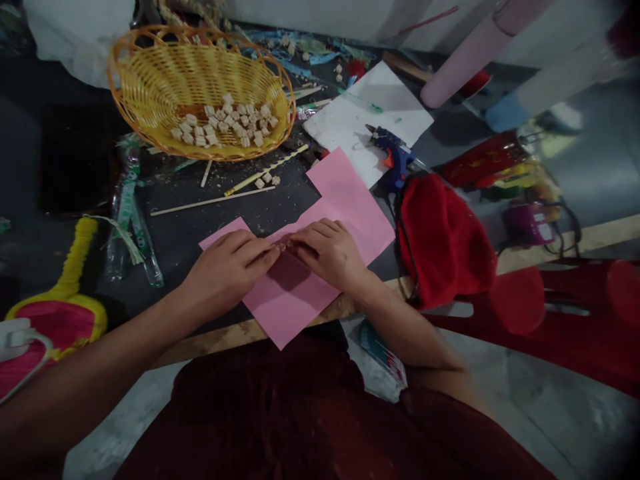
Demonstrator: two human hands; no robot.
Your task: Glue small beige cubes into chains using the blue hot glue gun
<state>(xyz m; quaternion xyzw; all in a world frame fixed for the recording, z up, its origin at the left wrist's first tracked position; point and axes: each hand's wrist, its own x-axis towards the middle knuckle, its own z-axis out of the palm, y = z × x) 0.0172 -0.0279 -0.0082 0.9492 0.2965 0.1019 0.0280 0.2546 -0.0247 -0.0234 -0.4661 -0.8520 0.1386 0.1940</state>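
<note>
Between the fingertips of both hands is a small light-brown piece [284, 246], mostly covered, so its exact shape does not show. My left hand [225, 267] is closed in a pinch on its left end. From the other side, my right hand [330, 252] pinches it too, fingers curled. Beneath them lies a pink paper sheet [285, 313] with an uneven outline, one corner reaching past the table's front edge. Just beyond the hands are a thin wooden stick [213, 201], a yellow patterned stick [267, 170] and several little tan cubes [267, 179].
A yellow wicker basket [150, 87] holds many similar cubes. White paper [400, 100] lies under a blue glue gun [397, 157]. A red cloth pouch [440, 240] is at right, a yellow-and-pink paddle shape [60, 313] at left. Plastic wrappers [133, 213] and rolled paper [475, 53] crowd the table.
</note>
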